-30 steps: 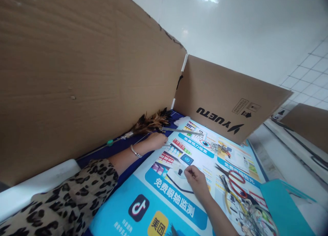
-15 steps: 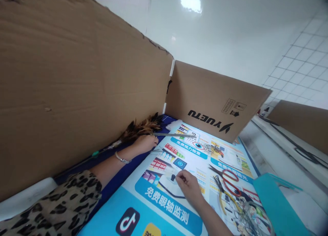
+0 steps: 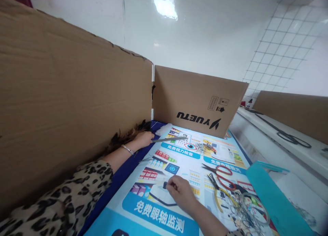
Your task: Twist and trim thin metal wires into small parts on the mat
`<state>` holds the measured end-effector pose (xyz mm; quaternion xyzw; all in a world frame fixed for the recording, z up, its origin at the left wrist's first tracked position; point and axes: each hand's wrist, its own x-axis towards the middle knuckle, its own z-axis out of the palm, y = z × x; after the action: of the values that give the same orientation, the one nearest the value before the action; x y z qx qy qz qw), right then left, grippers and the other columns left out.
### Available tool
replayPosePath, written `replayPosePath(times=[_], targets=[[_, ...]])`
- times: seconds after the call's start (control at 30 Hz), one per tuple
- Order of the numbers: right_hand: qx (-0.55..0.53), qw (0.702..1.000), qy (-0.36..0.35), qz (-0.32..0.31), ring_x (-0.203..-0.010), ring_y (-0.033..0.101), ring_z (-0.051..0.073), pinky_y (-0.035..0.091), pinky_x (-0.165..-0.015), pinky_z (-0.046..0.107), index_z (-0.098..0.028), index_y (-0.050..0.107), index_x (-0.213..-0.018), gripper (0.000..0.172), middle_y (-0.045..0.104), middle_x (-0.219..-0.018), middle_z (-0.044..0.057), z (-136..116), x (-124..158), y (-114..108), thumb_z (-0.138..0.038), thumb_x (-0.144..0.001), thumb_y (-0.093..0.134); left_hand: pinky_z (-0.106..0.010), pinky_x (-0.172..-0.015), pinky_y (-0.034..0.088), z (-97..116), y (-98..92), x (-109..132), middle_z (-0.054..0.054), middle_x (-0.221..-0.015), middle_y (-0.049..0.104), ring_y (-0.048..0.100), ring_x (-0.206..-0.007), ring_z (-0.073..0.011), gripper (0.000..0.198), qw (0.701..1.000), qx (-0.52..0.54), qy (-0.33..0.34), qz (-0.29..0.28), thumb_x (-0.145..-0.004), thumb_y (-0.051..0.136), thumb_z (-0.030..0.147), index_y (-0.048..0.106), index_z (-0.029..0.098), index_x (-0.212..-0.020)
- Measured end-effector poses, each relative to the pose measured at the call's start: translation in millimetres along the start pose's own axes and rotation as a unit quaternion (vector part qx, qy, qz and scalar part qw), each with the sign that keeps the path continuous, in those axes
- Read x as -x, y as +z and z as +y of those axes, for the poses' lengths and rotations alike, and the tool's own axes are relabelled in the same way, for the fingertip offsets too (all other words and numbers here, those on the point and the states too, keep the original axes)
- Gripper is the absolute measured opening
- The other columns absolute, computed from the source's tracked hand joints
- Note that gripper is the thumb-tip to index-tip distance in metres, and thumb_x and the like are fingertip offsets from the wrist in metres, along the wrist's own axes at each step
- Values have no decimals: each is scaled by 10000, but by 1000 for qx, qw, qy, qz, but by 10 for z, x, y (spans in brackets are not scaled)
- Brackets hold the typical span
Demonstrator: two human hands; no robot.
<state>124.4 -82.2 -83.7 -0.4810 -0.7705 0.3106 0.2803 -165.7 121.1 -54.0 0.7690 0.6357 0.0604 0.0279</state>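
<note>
My left hand [image 3: 144,139] is closed at the far left edge of the printed sheet, against the brown and black feathers [image 3: 125,137]. A long thin grey strip [image 3: 170,139] runs rightward from its fingers across the sheet. Whether the fingers grip the strip is hidden. My right hand [image 3: 180,191] rests, loosely curled, on the printed sheet [image 3: 153,224], with nothing showing in its fingers. To its right lie red-handled scissors [image 3: 225,177] and yellow-handled pliers [image 3: 221,195].
Tall cardboard panels [image 3: 97,82] stand at the left and the back [image 3: 200,96]. A tangle of wire [image 3: 247,212] lies at the front right, beside a teal box [image 3: 279,202]. Small metallic bits [image 3: 203,147] lie farther back. A white ledge [image 3: 271,126] carries a black cable [image 3: 292,137].
The camera view has turned, and the scene sits farther left. My left hand and forearm now cover more of the feathers. My right hand stays curled on the sheet.
</note>
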Motion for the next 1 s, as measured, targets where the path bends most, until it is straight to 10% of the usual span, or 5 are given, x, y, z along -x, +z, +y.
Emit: replayPosePath(times=[0.4,1.0], targets=[[-2,1000,-11,-26,-753,632,157,434,-684,243,-213,705,-842,103,704,-836,4,-16,0,-28,-146,-882,637,-472,-932,586,96,403,-239,-108,-1307,654,671,-1102,-253,350,999,-46,1,-17,-987,649,355,629,178,-1288],[21,999,-21,-21,-783,657,164,447,-706,247,-231,719,-828,109,728,-843,-1,5,-9,-8,-149,-878,666,-456,-906,595,84,172,-330,-99,-1278,665,681,-1075,-248,349,998,-13,-25,-53,-982,657,354,631,174,-1280]])
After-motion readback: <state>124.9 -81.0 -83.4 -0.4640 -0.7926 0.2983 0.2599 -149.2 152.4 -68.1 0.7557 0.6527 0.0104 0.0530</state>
